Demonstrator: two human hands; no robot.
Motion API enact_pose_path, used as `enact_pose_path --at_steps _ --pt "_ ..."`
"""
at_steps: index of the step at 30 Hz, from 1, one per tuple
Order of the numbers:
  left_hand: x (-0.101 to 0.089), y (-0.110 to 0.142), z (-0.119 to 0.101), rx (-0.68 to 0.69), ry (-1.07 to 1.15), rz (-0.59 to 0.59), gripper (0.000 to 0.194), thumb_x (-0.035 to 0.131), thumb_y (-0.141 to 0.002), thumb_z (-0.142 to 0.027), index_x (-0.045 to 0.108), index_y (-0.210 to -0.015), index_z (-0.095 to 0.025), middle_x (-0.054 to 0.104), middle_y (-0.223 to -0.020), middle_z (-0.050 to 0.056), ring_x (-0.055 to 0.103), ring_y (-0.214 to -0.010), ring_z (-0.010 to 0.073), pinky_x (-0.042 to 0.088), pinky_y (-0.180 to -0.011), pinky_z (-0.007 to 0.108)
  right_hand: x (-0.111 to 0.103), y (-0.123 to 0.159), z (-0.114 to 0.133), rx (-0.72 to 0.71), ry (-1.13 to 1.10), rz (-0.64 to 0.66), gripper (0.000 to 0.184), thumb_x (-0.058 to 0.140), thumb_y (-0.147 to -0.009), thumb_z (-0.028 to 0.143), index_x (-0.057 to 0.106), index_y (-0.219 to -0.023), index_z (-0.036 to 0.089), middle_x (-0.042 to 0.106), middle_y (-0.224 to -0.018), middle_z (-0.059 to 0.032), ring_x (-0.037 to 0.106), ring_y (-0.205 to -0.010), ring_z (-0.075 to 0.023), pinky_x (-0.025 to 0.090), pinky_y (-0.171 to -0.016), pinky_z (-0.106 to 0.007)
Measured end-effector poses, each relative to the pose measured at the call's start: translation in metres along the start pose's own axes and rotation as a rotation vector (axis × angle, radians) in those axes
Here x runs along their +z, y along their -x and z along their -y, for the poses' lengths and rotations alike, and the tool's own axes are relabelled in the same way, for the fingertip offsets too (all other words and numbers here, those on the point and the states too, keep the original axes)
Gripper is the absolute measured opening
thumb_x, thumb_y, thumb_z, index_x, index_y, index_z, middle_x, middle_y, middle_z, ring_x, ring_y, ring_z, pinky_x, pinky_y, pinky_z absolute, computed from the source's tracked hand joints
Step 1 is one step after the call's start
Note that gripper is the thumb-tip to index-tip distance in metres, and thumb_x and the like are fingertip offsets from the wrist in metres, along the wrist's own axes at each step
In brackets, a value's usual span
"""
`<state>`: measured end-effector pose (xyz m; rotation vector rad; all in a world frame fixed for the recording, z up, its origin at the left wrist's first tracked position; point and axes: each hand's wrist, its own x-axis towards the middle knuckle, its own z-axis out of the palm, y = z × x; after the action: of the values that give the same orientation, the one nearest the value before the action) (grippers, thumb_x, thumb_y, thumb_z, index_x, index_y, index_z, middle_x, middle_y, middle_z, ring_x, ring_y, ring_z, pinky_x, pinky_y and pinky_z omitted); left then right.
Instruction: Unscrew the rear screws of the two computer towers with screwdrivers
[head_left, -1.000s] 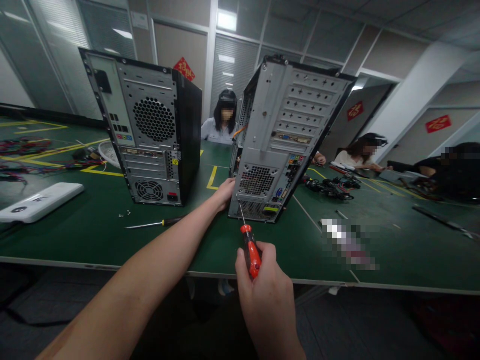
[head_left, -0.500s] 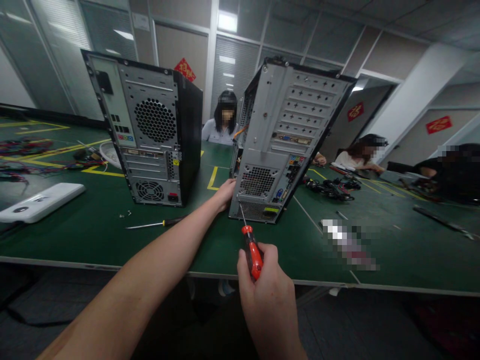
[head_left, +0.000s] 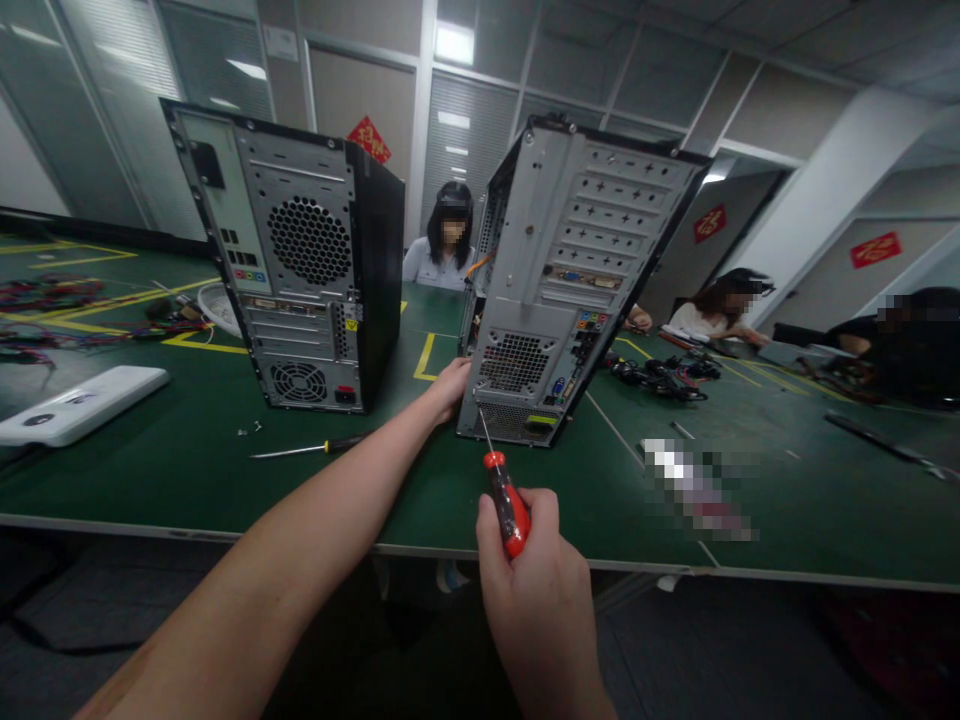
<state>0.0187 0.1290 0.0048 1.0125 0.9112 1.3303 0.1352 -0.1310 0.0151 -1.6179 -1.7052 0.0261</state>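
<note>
1. At far left on the green table (head_left: pixel 187 490): one loose spread of coloured cables (head_left: pixel 52 292), with one flat white device (head_left: pixel 86 402) nearer the edge.
2. Next right: one white basket (head_left: pixel 217 303), partly behind the left tower (head_left: pixel 304 250). Two computer towers in total, both with backs to camera. Left one shows one round honeycomb vent up top, one smaller fan grille at bottom.
3. Front of left tower: small pale bits (head_left: pixel 258 427), plus one spare screwdriver (head_left: pixel 296 452), black handle, yellow collar, lying on table. Two screwdrivers overall.
4. Centre: left hand (head_left: pixel 450 388) at lower left edge of the right tower (head_left: pixel 536 255). Fingers go out of sight past the case edge, so can't tell if they grip or just rest. One person (head_left: pixel 439 262) sits across the table, between towers.
5. Just right: right hand (head_left: pixel 536 560) closed round the handle of one red-and-black screwdriver (head_left: pixel 510 510); shaft points up and away, tip at right tower's lower left back, beside the mesh.
6. Right of tower: one tangle of black cables (head_left: pixel 660 372); one pixelated item (head_left: pixel 694 488) nearer the edge.
7. Far right: two more people, one in a light top (head_left: pixel 705 318), one in dark clothing (head_left: pixel 915 345); one long dark strip (head_left: pixel 881 438) on table.
</note>
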Motion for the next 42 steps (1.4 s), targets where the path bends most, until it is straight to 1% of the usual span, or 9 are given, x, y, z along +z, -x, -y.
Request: enact_pose_path --at_steps 5,8,11,15,19,22,29,36,42 --pt "0.002 0.005 -0.005 -0.062 0.045 0.024 0.043 0.073 -0.085 -0.035 0.062 -0.124 -0.019 0.075 -0.094 0.007 0.071 -0.089 0.021 0.055 -0.084 0.034 0.001 -0.002 -0.003 -0.021 -0.008 0.031 0.033 0.043 -0.105 0.05 0.056 -0.091 0.024 0.064 -0.065 0.0003 0.064 -0.054 -0.0212 0.037 -0.051 -0.028" --pt "0.005 0.007 -0.006 -0.055 0.052 0.018 0.042 0.073 -0.085 -0.035 0.063 -0.123 -0.019 0.075 -0.092 0.006 0.071 -0.086 0.0207 0.055 -0.082 0.034 0.002 -0.004 -0.004 -0.05 -0.059 -0.037 0.031 0.044 -0.106 0.045 0.062 -0.105 0.021 0.067 -0.091 -0.0063 0.069 -0.075 -0.0222 0.048 -0.062 -0.031" --pt "0.006 0.008 -0.007 -0.064 0.054 0.015 0.039 0.072 -0.085 -0.033 0.063 -0.121 -0.019 0.075 -0.089 0.006 0.071 -0.084 0.0203 0.055 -0.08 0.033 0.004 -0.005 -0.005 -0.08 -0.113 -0.094 0.03 0.044 -0.106 0.041 0.062 -0.12 0.021 0.06 -0.112 -0.0102 0.069 -0.09 -0.0215 0.054 -0.07 -0.033" --pt "0.007 0.008 -0.007 -0.079 0.06 0.007 0.039 0.072 -0.085 -0.032 0.062 -0.119 -0.019 0.074 -0.089 0.006 0.071 -0.082 0.0212 0.056 -0.078 0.035 0.005 -0.005 -0.005 -0.117 -0.18 -0.092 0.024 0.053 -0.102 0.04 0.066 -0.114 0.023 0.054 -0.113 -0.0085 0.067 -0.094 -0.0212 0.058 -0.077 -0.035" --pt "0.006 0.008 -0.008 -0.079 0.057 -0.002 0.039 0.074 -0.083 -0.033 0.062 -0.118 -0.019 0.075 -0.09 0.006 0.072 -0.087 0.0223 0.056 -0.083 0.036 0.006 -0.003 -0.004 -0.101 -0.194 -0.1 0.027 0.061 -0.094 0.028 0.063 -0.121 0.022 0.053 -0.119 -0.0106 0.066 -0.1 -0.0229 0.059 -0.084 -0.038" --pt "0.006 0.01 -0.009 -0.077 0.063 0.005 0.039 0.075 -0.083 -0.035 0.062 -0.117 -0.02 0.075 -0.093 0.006 0.072 -0.091 0.022 0.055 -0.086 0.035 0.007 -0.002 -0.004 -0.141 -0.172 -0.108 0.029 0.055 -0.097 0.024 0.062 -0.125 0.019 0.057 -0.116 -0.0113 0.068 -0.098 -0.0223 0.059 -0.081 -0.035" --pt "0.004 0.01 -0.009 -0.074 0.041 0.009 0.044 0.074 -0.084 -0.038 0.062 -0.121 -0.019 0.075 -0.094 0.008 0.072 -0.09 0.0233 0.055 -0.085 0.037 0.004 -0.002 -0.005 -0.187 -0.018 -0.075 0.035 0.046 -0.105 0.029 0.062 -0.132 0.015 0.068 -0.108 -0.0127 0.07 -0.086 -0.0218 0.058 -0.076 -0.035" --pt "0.004 0.005 -0.004 -0.068 0.046 0.008 0.046 0.073 -0.085 -0.036 0.061 -0.126 -0.019 0.076 -0.096 0.007 0.072 -0.089 0.0223 0.055 -0.084 0.036 0.005 -0.001 -0.006 -0.214 0.081 -0.025 0.036 0.043 -0.106 0.03 0.062 -0.132 0.013 0.069 -0.095 -0.0102 0.071 -0.081 -0.0228 0.056 -0.069 -0.033" --pt "0.006 0.008 -0.008 -0.063 0.059 0.0 0.042 0.073 -0.084 -0.033 0.063 -0.122 -0.018 0.076 -0.096 0.007 0.072 -0.092 0.0222 0.055 -0.088 0.036 0.007 -0.003 -0.006 -0.222 0.051 -0.028 0.037 0.041 -0.107 0.032 0.063 -0.129 0.012 0.07 -0.096 -0.0116 0.072 -0.085 -0.0224 0.056 -0.073 -0.032"
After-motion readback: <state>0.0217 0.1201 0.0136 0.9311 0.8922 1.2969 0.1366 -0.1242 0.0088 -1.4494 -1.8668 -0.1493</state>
